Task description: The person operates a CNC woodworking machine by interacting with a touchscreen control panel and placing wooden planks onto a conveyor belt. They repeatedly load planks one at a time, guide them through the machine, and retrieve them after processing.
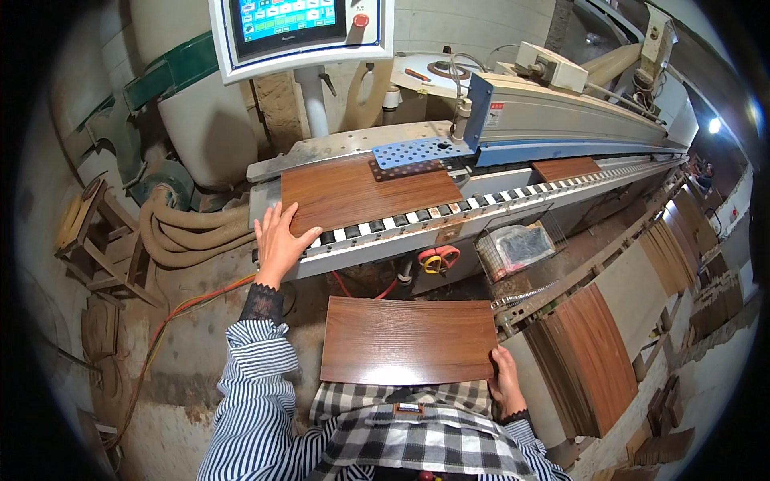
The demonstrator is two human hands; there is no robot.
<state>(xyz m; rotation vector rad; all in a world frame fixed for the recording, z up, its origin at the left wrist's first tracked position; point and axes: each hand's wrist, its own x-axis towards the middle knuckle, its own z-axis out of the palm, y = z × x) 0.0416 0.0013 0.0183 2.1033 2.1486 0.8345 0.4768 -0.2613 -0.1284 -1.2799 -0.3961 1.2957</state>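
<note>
With fingers spread, my left hand [280, 239] rests at the near left corner of a brown wood-grain panel [345, 192]. That panel lies flat on the infeed of a long edge-banding machine [561, 120], its right part under a blue perforated guard [421, 151]. A row of black and white conveyor pads [401, 222] runs along its near edge. My right hand [505, 381] is closed on the right edge of a second brown panel [409, 341], held in front of my waist against my checked apron [417, 429]. Some of the right fingers are hidden.
Stacked boards [589, 361] lie on a roller conveyor at right. A wire basket [521, 244] and tape rolls [439, 258] hang on the machine's front. A control screen [289, 20] stands behind it. Thick hoses [188, 232] and a wooden stool [100, 240] are at left; cables cross the floor.
</note>
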